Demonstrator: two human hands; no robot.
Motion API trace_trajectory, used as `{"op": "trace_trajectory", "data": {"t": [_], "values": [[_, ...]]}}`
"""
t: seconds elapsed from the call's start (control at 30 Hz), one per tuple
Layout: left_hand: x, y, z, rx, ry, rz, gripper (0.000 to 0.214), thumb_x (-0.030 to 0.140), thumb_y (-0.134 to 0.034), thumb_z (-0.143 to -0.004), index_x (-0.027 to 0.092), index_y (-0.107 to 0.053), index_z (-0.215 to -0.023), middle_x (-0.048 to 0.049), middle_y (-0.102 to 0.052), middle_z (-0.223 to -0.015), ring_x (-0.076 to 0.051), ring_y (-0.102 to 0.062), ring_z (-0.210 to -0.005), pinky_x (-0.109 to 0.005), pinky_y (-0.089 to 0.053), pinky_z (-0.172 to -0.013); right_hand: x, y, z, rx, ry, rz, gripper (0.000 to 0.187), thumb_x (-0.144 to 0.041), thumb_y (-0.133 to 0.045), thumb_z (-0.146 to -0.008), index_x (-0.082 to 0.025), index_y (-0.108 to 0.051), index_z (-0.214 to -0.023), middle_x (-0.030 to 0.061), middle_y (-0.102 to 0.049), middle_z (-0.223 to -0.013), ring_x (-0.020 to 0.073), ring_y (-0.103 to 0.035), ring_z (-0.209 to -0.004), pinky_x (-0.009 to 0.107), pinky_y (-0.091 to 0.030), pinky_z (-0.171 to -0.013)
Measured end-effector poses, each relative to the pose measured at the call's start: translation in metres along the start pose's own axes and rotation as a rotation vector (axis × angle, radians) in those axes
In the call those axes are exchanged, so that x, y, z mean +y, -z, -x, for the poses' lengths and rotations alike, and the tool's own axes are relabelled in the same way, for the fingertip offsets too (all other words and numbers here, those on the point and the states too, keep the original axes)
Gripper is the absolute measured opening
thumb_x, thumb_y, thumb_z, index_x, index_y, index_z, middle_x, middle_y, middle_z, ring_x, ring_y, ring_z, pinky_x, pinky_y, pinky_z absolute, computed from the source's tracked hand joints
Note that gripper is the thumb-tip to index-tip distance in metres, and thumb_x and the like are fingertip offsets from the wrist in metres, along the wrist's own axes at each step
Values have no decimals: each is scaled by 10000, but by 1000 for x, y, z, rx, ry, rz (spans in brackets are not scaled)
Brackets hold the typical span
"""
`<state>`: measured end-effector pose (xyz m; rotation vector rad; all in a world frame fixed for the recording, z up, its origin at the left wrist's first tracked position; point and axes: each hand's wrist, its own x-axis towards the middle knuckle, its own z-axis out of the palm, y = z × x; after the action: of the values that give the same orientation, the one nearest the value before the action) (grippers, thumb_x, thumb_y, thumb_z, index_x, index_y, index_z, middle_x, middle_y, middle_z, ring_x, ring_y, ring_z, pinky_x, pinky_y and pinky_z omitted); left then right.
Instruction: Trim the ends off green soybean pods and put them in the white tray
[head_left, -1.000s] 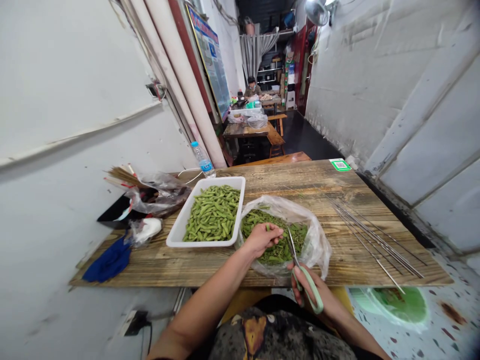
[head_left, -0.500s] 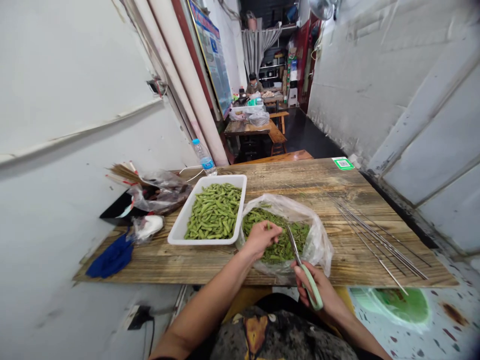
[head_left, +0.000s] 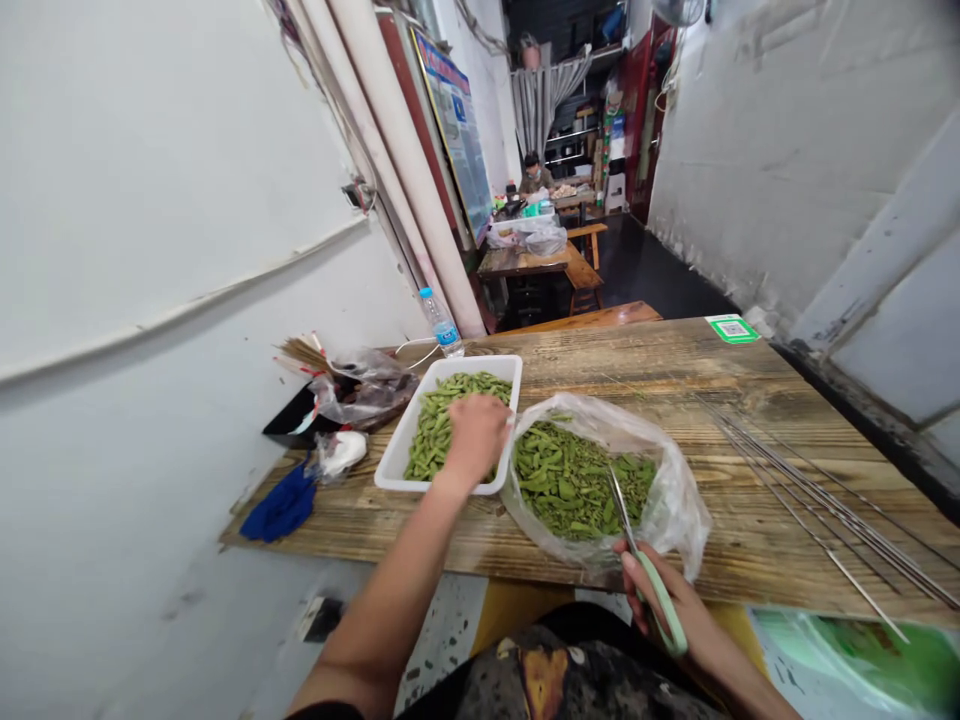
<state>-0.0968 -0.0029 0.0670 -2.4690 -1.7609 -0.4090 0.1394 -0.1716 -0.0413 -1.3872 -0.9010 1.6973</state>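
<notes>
My left hand (head_left: 475, 433) hangs palm down over the white tray (head_left: 396, 462) of green bean pods, fingers curled; whether it holds a pod is hidden. My right hand (head_left: 672, 607) sits at the table's near edge, closed on the pale green handles of scissors (head_left: 637, 553). Their blades point up over a clear plastic bag (head_left: 679, 500) full of green pods (head_left: 574, 480), just right of the tray.
Several long metal skewers (head_left: 810, 495) lie on the wooden table (head_left: 675, 375) to the right. At left sit a blue cloth (head_left: 281, 508), a bundle in plastic (head_left: 360, 385) and a water bottle (head_left: 442, 324). Farther back, a person (head_left: 534, 175) sits at another table.
My left hand has moved from the bag of pods leftward to over the white tray. The right hand still grips the scissors. The view has shifted left.
</notes>
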Motion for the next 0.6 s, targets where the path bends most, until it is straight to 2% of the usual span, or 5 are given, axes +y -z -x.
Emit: {"op": "trace_trajectory", "data": {"t": [0.07,0.13,0.33,0.47,0.6], "values": [[25,-21,12,-261,-199,-13,176,296,-547,-816,191,-687,-832,-90,-647,-913,-255,-512,-975,-443,-287,-882,-4,-1,0,1,-11,15,559,-668,-561,-718,-215,-525,-1044,-78,-413,-567,83,-399,-455,196,-336,-416],[40,-40,19,-400,-282,-72,155,251,-549,-805,163,-676,-793,-106,-639,-886,-271,-514,-962,-442,-298,-857,-5,-1,1,-6,-3,42,561,-675,-560,-709,-214,-528,-1028,-80,-411,-556,80,-390,-442,190,-331,-398],[37,-58,18,-419,-278,38,141,225,-553,-794,171,-675,-749,-90,-661,-849,-248,-562,-930,-407,-339,-863,2,0,-1,-69,29,88,493,-644,-523,-766,-219,-508,-1014,-81,-414,-569,76,-393,-432,182,-345,-378],[43,-59,20,-407,-104,539,178,263,-527,-824,172,-667,-888,-50,-679,-785,-177,-616,-753,-314,-434,-751,2,-2,-1,-101,33,96,487,-634,-521,-778,-213,-496,-1022,-85,-400,-566,74,-381,-431,179,-339,-376],[60,-65,29,-604,232,1131,233,261,-587,-780,108,-611,-955,-38,-661,-693,-125,-600,-542,-239,-455,-531,-2,-3,0,-110,46,120,499,-619,-521,-790,-206,-493,-1066,-84,-402,-565,77,-390,-446,182,-343,-394]]}}
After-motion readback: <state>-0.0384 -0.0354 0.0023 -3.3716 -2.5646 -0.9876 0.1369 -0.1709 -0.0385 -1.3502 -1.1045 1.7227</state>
